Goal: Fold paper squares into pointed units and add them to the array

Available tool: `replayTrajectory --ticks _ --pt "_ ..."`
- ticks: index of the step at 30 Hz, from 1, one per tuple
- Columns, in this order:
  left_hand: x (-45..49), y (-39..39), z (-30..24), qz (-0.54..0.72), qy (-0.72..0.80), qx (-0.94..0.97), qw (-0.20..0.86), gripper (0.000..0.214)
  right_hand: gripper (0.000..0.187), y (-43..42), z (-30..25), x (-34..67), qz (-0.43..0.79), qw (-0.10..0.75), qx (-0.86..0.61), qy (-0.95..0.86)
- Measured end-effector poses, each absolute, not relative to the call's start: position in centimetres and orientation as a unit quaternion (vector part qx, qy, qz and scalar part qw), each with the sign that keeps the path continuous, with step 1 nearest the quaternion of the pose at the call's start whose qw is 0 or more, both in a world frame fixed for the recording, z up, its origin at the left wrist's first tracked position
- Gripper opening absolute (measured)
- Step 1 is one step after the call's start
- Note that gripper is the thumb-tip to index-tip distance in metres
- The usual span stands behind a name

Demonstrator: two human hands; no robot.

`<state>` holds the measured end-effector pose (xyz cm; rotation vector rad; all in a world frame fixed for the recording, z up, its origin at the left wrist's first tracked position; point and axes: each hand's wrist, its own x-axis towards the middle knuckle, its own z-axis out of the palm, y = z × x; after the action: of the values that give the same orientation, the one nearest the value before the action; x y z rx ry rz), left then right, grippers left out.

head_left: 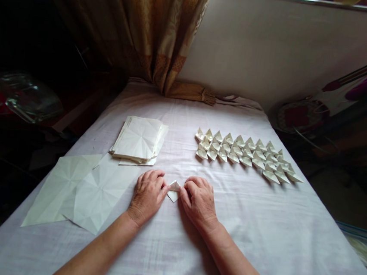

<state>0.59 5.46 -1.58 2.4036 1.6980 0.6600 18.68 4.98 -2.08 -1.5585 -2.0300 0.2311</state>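
Two hands on one small white folded piece (174, 191), low centre of the table (257, 248), which has a white cloth over it. Left hand (147, 196) and right hand (198, 201) lie knuckles up on the cloth, fingertips meeting at the piece from either side. Grip: both pinched on the piece, left on its left edge, right on its right edge. The piece sits on the cloth, not lifted, as far as we can tell. It's already small and pointed, so we judge it several folds in but not finished; the exact fold is hidden by the fingers.

Done, by our reading: rows (248, 156) of finished folds, beyond and right of the right hand, packed touching one another, about three deep, boat-like. Too small to count.

Left to do: a stack (138, 139) of creased flat paper, beyond the left hand, plus two loose sheets (77, 190) spread open to the left of that hand, overlapping, near the table edge. The stack is thick, so we judge plenty remains; roughly mid-way, can't say closer.

Curtain (148, 34) hangs at the far end, hem on the cloth.
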Motion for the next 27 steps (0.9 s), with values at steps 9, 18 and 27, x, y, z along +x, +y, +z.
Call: replayTrajectory --ticks 9,18,27 --pt "0.57 5.48 -1.58 0.212 0.575 0.787 0.071 0.014 0.021 5.48 -1.91 18.65 0.106 0.266 -0.605 -0.743" --pt "0.31 5.4 -1.24 0.211 0.564 0.791 0.108 0.01 0.019 5.51 -1.87 18.81 0.141 0.274 -0.61 -0.73" --pt "0.54 5.56 -1.09 0.204 0.578 0.782 0.112 0.014 0.02 5.65 -1.74 18.64 0.133 0.265 -0.616 -0.73"
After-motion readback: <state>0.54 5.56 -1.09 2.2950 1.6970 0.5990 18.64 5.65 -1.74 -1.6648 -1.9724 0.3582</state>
